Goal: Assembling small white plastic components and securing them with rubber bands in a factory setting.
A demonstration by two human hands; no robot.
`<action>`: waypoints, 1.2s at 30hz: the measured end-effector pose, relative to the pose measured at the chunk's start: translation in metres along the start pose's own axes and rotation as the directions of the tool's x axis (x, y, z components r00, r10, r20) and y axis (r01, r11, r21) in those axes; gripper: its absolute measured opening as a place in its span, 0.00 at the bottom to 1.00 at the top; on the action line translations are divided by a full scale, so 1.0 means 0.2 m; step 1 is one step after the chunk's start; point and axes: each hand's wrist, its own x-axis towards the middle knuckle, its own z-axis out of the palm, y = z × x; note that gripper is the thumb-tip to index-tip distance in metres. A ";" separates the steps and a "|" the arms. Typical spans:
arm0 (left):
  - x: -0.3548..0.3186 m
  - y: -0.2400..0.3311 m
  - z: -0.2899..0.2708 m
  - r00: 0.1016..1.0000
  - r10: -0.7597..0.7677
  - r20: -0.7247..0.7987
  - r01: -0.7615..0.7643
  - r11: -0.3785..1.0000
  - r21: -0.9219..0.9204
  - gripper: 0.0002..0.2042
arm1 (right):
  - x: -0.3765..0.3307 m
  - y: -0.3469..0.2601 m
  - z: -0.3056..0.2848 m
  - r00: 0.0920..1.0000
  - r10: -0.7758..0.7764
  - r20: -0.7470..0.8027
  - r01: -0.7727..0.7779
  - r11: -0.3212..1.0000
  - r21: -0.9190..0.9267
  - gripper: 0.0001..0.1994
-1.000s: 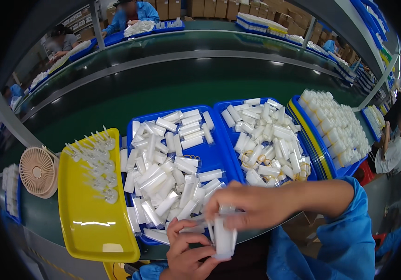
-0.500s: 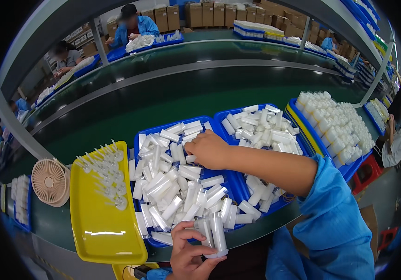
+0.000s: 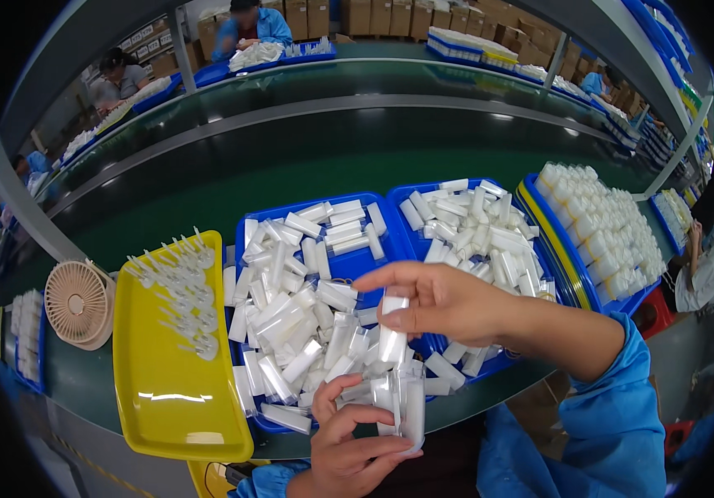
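Note:
Near the front edge of the bench, my left hand [image 3: 347, 444] is closed round a small bundle of clear tubes [image 3: 409, 407] that stands upright with a rounded base. Just above it, my right hand [image 3: 452, 303] pinches a white piece in a clear sleeve [image 3: 392, 336] between thumb and fingers. This piece is upright over the bundle's top; whether they touch I cannot tell. Behind both hands lies a blue tray [image 3: 353, 266] heaped with similar white sleeved pieces [image 3: 278, 307]. A second blue tray [image 3: 403, 236] of them adjoins it on the right.
To the left, a yellow tray [image 3: 178, 415] carries several clear stemmed parts [image 3: 195, 290]. Beside it stands a beige fan [image 3: 77, 305]. At right, stacked trays bear many white bundles [image 3: 598, 228]. A green conveyor [image 3: 307, 158] runs behind, and co-workers [image 3: 261, 29] sit beyond it.
My right hand has come back from the middle tray toward my left hand, now with a white sleeved piece in it. The left hand still holds the bundle, and the whole view has shifted slightly.

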 end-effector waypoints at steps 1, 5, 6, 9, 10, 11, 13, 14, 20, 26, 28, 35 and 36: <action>0.00 0.00 0.00 1.000 0.008 0.006 -0.008 1.000 -0.003 0.09 | -0.02 0.01 0.01 1.000 0.025 -0.001 -0.025 0.999 0.039 0.22; 0.01 0.00 0.00 1.000 0.004 0.021 -0.005 0.999 0.038 0.10 | -0.05 0.03 0.04 0.999 0.052 0.007 -0.053 0.987 0.150 0.22; 0.01 0.00 0.00 1.000 0.004 0.026 -0.005 0.999 0.051 0.10 | -0.06 0.03 0.05 0.999 0.035 0.000 -0.034 0.988 0.148 0.22; 0.01 0.00 0.00 1.000 0.003 0.028 -0.005 0.998 0.070 0.10 | -0.08 0.02 0.06 1.000 0.013 0.000 -0.013 0.999 0.038 0.23; 0.01 0.00 0.00 1.000 0.003 0.026 -0.005 0.997 0.073 0.10 | -0.08 0.01 0.06 1.000 0.011 0.004 -0.011 1.000 -0.017 0.23; 0.01 0.00 0.00 1.000 0.004 0.023 -0.006 0.998 0.068 0.10 | -0.09 -0.02 0.06 1.000 0.023 -0.006 -0.023 0.994 -0.105 0.23; 0.01 -0.01 0.00 1.000 0.008 0.016 -0.008 0.998 0.058 0.10 | -0.11 -0.06 0.06 0.999 0.044 -0.028 -0.050 0.959 -0.278 0.23; 0.00 -0.01 0.00 1.000 0.011 0.020 -0.012 0.998 0.061 0.10 | -0.11 -0.06 0.05 0.999 0.044 -0.001 -0.043 0.972 -0.229 0.23; 0.00 0.00 -0.02 0.997 0.039 0.062 -0.043 0.997 0.069 0.11 | -0.13 -0.04 0.07 0.998 0.046 0.041 -0.050 0.994 0.098 0.23; 0.01 0.01 -0.02 0.997 0.016 0.073 -0.022 0.996 0.081 0.10 | -0.15 -0.05 0.06 0.999 -0.026 0.025 0.031 0.971 -0.237 0.21; 0.00 0.00 -0.02 0.996 -0.007 0.086 -0.002 0.994 0.106 0.10 | -0.16 -0.05 0.06 0.963 -0.256 0.082 0.261 0.825 -0.500 0.20; 0.03 0.02 0.00 0.996 0.081 -0.022 -0.076 0.983 0.169 0.11 | -0.19 -0.06 0.09 0.992 -0.122 0.013 0.119 0.926 -0.359 0.18; 0.05 0.02 -0.01 0.993 0.118 -0.007 -0.114 0.971 0.211 0.12 | -0.20 -0.04 0.11 0.983 -0.182 0.017 0.172 0.887 -0.428 0.17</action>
